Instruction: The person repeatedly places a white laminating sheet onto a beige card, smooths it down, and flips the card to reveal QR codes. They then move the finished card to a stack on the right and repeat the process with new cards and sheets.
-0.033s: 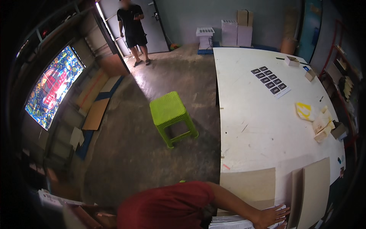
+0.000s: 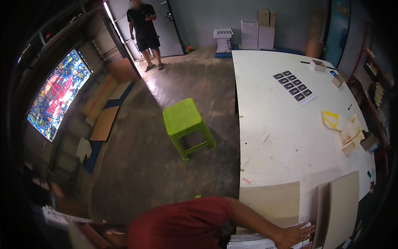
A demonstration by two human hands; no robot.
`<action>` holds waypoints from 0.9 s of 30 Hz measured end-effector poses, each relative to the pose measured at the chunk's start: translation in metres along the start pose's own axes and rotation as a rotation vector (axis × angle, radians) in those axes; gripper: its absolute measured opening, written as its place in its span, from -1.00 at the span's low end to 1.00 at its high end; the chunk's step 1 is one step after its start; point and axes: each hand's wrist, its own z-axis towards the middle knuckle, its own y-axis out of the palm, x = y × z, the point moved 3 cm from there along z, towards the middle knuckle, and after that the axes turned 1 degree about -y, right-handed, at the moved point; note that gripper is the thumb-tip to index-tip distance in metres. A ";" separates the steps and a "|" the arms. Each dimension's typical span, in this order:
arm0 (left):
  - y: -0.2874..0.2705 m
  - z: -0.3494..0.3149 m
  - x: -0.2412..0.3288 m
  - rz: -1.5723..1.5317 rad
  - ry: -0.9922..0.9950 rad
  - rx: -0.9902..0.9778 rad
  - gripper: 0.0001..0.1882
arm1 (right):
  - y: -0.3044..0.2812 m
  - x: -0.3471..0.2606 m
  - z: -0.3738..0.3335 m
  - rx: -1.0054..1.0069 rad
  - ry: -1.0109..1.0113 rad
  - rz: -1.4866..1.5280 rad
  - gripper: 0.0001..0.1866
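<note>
My left arm, in a red sleeve, reaches across the lower edge toward the right. At its end my left hand [image 2: 293, 235] lies flat, with fingers spread, on a stack of printed white paper sheets [image 2: 251, 242]. The fingertips are close to the upright edge of a grey-brown board [image 2: 343, 207] on the right. A flat beige board [image 2: 269, 201] lies on the table just beyond my forearm. The lower part of the paper stack is cut off by the frame. My right hand is not in view.
A large white table [image 2: 286, 149] fills the right side, with a printed card sheet [image 2: 293, 87], crumpled yellowish wrapping [image 2: 350, 135] and small boxes on it. A green stool [image 2: 184, 118] stands on the floor. Beyond it a person [image 2: 143, 31] stands by the door.
</note>
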 end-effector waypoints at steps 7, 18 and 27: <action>0.004 -0.002 0.005 0.092 -0.023 0.040 0.19 | -0.024 -0.001 -0.044 -0.109 0.520 0.133 0.14; -0.055 -0.005 0.022 -0.175 -0.091 -0.288 0.10 | -0.044 -0.109 -0.101 -0.204 0.451 -0.091 0.06; -0.015 -0.021 0.026 -0.116 -0.021 -0.194 0.22 | -0.027 -0.094 -0.108 -0.127 0.228 -0.046 -0.01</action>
